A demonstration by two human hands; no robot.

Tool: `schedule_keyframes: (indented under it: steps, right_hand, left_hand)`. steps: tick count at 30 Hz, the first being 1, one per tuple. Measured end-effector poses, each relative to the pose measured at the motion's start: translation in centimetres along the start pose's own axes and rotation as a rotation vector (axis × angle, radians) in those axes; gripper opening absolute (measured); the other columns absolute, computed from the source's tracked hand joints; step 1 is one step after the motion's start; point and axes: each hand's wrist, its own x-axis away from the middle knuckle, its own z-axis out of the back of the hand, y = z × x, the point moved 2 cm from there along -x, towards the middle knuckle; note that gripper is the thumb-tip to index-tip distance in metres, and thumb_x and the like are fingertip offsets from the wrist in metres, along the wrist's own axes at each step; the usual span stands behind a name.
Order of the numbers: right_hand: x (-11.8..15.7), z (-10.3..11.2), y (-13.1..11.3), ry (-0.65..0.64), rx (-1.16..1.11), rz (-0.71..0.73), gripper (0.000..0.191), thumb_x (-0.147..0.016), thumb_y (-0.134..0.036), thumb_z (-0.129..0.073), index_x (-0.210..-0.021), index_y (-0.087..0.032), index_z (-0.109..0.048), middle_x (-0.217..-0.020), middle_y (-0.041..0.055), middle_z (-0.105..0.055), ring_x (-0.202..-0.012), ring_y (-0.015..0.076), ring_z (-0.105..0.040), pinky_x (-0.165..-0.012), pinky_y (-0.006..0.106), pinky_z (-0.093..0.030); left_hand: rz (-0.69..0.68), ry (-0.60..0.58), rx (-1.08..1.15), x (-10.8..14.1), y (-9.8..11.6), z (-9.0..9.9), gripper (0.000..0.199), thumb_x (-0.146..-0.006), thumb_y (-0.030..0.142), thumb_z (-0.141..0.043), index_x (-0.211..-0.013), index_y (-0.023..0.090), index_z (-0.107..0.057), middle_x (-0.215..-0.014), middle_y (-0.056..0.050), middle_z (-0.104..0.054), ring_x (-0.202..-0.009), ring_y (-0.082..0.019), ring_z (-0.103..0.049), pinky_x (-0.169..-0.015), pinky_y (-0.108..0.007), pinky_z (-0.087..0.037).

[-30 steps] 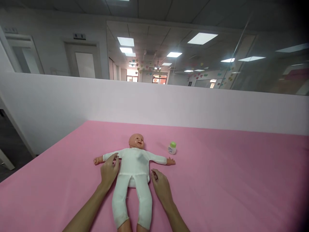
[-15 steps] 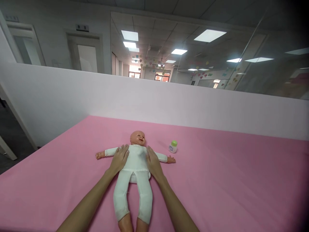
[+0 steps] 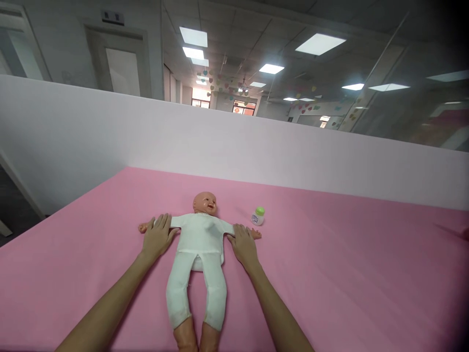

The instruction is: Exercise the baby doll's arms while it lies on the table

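A baby doll [image 3: 201,234] with a white cloth body lies on its back, arms spread wide and head toward the wall. My left hand [image 3: 158,236] rests flat over the doll's arm on the left, its fingers stretched out and covering the forearm. On the other side, my right hand [image 3: 244,243] lies across the doll's arm on the right, fingers extended, with the doll's small hand showing beyond it. A small jar [image 3: 258,216] with a green lid stands just past my right hand.
The doll lies on a pink-covered table [image 3: 330,274]. A low white wall [image 3: 234,146] runs along the far edge, with glass above it. At the far right edge, a small reddish shape [image 3: 466,233] shows, too cut off to make out.
Both hands have slid outward, from the sides of the doll's chest along its arms toward its wrists. The whole view has shifted slightly; doll and jar keep their places.
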Motion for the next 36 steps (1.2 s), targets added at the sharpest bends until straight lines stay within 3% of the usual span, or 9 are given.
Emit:
schedule_keyframes:
  steps: [6, 12, 16, 21, 24, 28, 32, 36]
  right_hand:
    - [0.6, -0.6, 1.1, 0.101, 0.079, -0.028, 0.051, -0.11, -0.045, -0.034, -0.138, -0.012, -0.06, -0.14, 0.0174, -0.061, -0.133, 0.0316, -0.051, -0.123, 0.054, -0.025]
    - [1.0, 0.1, 3.5, 0.081, 0.016, -0.058, 0.052, -0.109, -0.048, -0.034, -0.141, -0.015, -0.059, -0.14, 0.0156, -0.061, -0.13, 0.0306, -0.053, -0.116, 0.051, -0.034]
    - [1.6, 1.5, 6.1, 0.125, -0.112, -0.153, 0.057, -0.107, -0.053, -0.029, -0.141, -0.016, -0.058, -0.14, 0.015, -0.061, -0.132, 0.0301, -0.054, -0.111, 0.048, -0.041]
    - [3.0, 2.3, 8.3, 0.151, -0.247, -0.34, 0.069, -0.101, -0.071, -0.032, -0.126, -0.015, -0.064, -0.127, 0.017, -0.067, -0.12, 0.0319, -0.06, -0.101, 0.045, -0.047]
    - [3.1, 2.0, 8.0, 0.142, -0.287, -0.365, 0.075, -0.099, -0.074, -0.031, -0.132, -0.014, -0.062, -0.127, 0.0179, -0.067, -0.12, 0.0326, -0.06, -0.103, 0.045, -0.046]
    - [2.4, 2.2, 6.4, 0.186, -0.301, -0.372, 0.081, -0.098, -0.074, -0.031, -0.144, -0.011, -0.055, -0.132, 0.0188, -0.064, -0.124, 0.0345, -0.057, -0.107, 0.048, -0.043]
    - [2.6, 3.1, 5.2, 0.245, -0.325, -0.407, 0.079, -0.1, -0.07, -0.029, -0.147, -0.012, -0.053, -0.137, 0.0183, -0.061, -0.128, 0.033, -0.054, -0.109, 0.046, -0.041]
    - [3.4, 3.6, 5.3, 0.226, -0.245, -0.592, 0.08, -0.099, -0.068, -0.032, -0.148, -0.01, -0.052, -0.143, 0.0218, -0.057, -0.132, 0.038, -0.049, -0.11, 0.05, -0.038]
  left_hand:
    - [0.049, 0.026, -0.055, 0.5, -1.4, 0.2, 0.062, -0.105, 0.052, -0.036, -0.145, 0.01, -0.058, -0.149, -0.022, -0.057, -0.138, -0.042, -0.048, -0.115, -0.063, -0.033]
    - [0.078, 0.022, -0.023, 0.7, -2.4, 1.1, 0.054, -0.106, 0.044, -0.034, -0.141, 0.013, -0.062, -0.143, -0.02, -0.061, -0.132, -0.038, -0.055, -0.115, -0.058, -0.034]
    - [0.201, 0.032, -0.031, 1.0, -4.4, 2.9, 0.052, -0.106, 0.041, -0.033, -0.134, 0.013, -0.066, -0.132, -0.019, -0.069, -0.124, -0.036, -0.061, -0.113, -0.053, -0.036]
    - [0.402, -0.099, -0.004, 1.1, -5.2, 4.7, 0.056, -0.104, 0.051, -0.036, -0.128, 0.014, -0.07, -0.117, -0.016, -0.074, -0.105, -0.035, -0.067, -0.083, -0.04, -0.049]
    - [0.416, -0.176, 0.045, 0.9, -4.7, 5.2, 0.052, -0.105, 0.05, -0.036, -0.123, 0.017, -0.072, -0.111, -0.013, -0.075, -0.102, -0.033, -0.067, -0.074, -0.036, -0.045]
    - [0.424, -0.195, 0.067, 0.9, -4.4, 5.6, 0.05, -0.104, 0.05, -0.038, -0.114, 0.018, -0.075, -0.107, -0.012, -0.075, -0.1, -0.032, -0.066, -0.069, -0.035, -0.042]
    - [0.43, -0.128, 0.023, 1.3, -3.6, 6.6, 0.052, -0.102, 0.049, -0.038, -0.122, 0.016, -0.073, -0.109, -0.014, -0.075, -0.101, -0.032, -0.066, -0.07, -0.036, -0.042]
    - [0.451, -0.054, 0.002, 1.5, -2.9, 8.3, 0.054, -0.101, 0.05, -0.036, -0.131, 0.02, -0.069, -0.117, -0.013, -0.073, -0.107, -0.033, -0.064, -0.07, -0.036, -0.041]
